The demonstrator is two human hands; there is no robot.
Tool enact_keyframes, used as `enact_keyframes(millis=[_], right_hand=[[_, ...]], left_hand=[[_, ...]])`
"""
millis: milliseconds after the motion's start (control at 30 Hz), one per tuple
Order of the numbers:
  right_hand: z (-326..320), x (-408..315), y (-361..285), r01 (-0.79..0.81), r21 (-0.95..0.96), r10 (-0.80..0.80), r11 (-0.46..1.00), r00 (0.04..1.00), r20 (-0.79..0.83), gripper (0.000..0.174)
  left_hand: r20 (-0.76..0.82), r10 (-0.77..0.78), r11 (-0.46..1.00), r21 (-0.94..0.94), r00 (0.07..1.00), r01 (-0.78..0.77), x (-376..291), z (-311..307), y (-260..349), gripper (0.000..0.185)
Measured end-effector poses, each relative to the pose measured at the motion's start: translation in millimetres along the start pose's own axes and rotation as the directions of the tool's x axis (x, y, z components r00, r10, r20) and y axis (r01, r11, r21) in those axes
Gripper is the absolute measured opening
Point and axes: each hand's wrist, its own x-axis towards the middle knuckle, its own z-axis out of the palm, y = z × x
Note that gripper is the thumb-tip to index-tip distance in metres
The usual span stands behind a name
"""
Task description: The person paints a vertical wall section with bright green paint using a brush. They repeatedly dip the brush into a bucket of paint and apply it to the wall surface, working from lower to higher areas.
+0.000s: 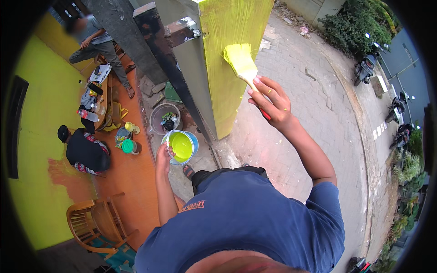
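Note:
My right hand point(273, 102) grips the handle of a wide paintbrush point(242, 63), whose bristles are loaded with yellow-green paint. The brush head lies against the face of a square pillar point(223, 99), which is coated in the same colour with streaks near its top. From my left hand point(164, 157) hangs a blue-and-white paint bucket point(194, 145) by its handle. Bright yellow-green paint point(181, 146) shows inside it. Small flecks of paint dot my right hand.
Beside the pillar runs a dark metal post point(170, 68). A grey tub point(155, 119) with rubbish stands behind the bucket. One person point(88, 150) crouches by the left wall; another point(102, 47) sits near a cluttered table point(106, 109). A wooden chair point(102, 221) is at lower left.

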Motion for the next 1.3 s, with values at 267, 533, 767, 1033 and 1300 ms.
enact_keyframes(millis=[267,533,767,1033,1300], right_hand=[[-15,-2,-7,-0.073,0.181,0.02,0.981,0.961,0.276,0.021],[-93,114,33,0.1,-0.054,-0.107,0.993,0.986,-0.132,0.029],[-46,87,34,0.081,-0.177,-0.1,0.981,0.989,-0.106,0.029],[-30,25,-24,0.005,-0.022,-0.003,1.0,0.995,0.1,0.024],[-30,101,-1,0.061,-0.171,-0.094,0.983,0.977,-0.193,0.028]], left_hand=[[-0.045,0.002,0.999,-0.05,0.999,-0.004,-45,28,-30,0.029],[0.029,-0.063,0.998,-0.008,0.998,0.063,-63,24,-34,0.027],[0.07,-0.079,0.995,0.059,0.994,0.075,-67,-1,-27,0.028],[0.113,-0.062,0.998,0.033,0.992,0.059,-58,-23,-11,0.026],[0.143,-0.059,0.997,0.055,0.988,0.052,-51,-38,-6,0.026]])
